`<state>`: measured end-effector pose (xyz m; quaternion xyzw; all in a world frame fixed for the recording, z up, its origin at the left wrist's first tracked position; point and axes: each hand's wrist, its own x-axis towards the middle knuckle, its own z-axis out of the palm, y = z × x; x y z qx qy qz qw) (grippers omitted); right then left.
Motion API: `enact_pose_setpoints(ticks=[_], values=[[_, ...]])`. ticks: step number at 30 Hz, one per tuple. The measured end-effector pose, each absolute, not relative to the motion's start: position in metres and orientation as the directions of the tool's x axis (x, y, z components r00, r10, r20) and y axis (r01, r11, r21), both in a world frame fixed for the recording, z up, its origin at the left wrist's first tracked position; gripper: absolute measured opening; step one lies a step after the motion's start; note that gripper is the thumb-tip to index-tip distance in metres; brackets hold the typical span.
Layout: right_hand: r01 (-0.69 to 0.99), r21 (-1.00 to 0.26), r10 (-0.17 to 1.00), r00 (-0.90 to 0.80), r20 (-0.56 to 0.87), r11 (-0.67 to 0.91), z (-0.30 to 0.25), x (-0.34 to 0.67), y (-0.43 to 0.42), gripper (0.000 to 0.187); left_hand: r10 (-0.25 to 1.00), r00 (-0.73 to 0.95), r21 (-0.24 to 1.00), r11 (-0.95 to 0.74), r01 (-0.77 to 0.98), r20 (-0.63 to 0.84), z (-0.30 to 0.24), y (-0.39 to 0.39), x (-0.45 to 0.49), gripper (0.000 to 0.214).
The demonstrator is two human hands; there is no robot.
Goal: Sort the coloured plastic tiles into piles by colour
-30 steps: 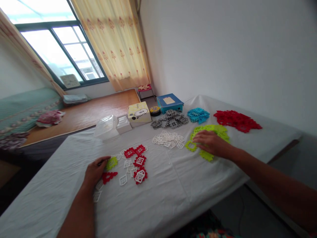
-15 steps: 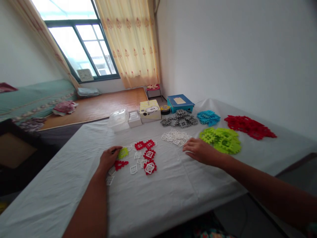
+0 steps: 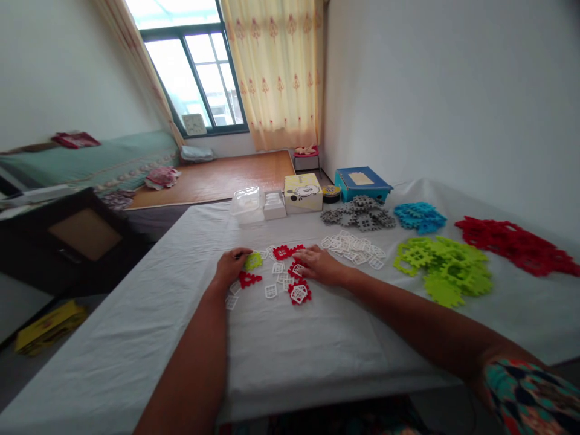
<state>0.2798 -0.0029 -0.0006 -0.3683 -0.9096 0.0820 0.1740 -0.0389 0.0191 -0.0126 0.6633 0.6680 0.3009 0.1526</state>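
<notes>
My left hand point(image 3: 230, 267) rests at the left of a loose layout of plastic building pieces, its fingers closed on the edge of a yellow-green notched piece point(image 3: 254, 260). Just below that lies a red notched piece point(image 3: 249, 279). My right hand point(image 3: 321, 266) is over the right-hand red pieces, fingertips down and bent together; what they grip, if anything, is hidden. Beneath it, a red piece point(image 3: 296, 267) is partly covered. Nearer me lies another red piece point(image 3: 306, 298) with white window frames on it. White window pieces point(image 3: 270, 292) are scattered between my hands.
A pile of white window pieces point(image 3: 356, 248) lies right of the layout. Farther are grey pieces point(image 3: 360, 214), blue pieces point(image 3: 419, 217), yellow-green pieces point(image 3: 446, 269) and red pieces point(image 3: 516, 244). Boxes, including a blue one point(image 3: 362, 184), and a clear tub point(image 3: 248, 204) line the back edge.
My right hand has moved left from the white pile to the red pieces. My left hand stays at the yellow-green piece. The whole view has shifted, as the camera turned left.
</notes>
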Motion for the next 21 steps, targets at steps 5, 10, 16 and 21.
enact_pose_setpoints(ticks=[5, 10, 16, 21], values=[[0.568, -0.286, 0.634, -0.719, 0.284, 0.772, -0.009, 0.282, -0.022, 0.042, 0.979, -0.071, 0.590, -0.057, 0.806, 0.192, -0.012, 0.019, -0.039, 0.032], [0.503, -0.385, 0.623, -0.712, 0.323, 0.774, 0.000, 0.298, -0.023, 0.042, 0.975, -0.063, 0.559, -0.068, 0.827, 0.211, -0.013, 0.019, -0.039, 0.031], [0.333, -0.449, 0.477, -0.840, 0.259, 0.829, 0.011, 0.312, -0.020, 0.048, 0.973, -0.043, 0.552, -0.092, 0.829, 0.227, -0.014, 0.019, -0.040, 0.031], [0.327, -0.433, 0.485, -0.810, 0.329, 0.840, 0.017, 0.308, -0.027, 0.025, 0.973, -0.053, 0.571, -0.086, 0.817, 0.223, -0.016, 0.020, -0.041, 0.030]])
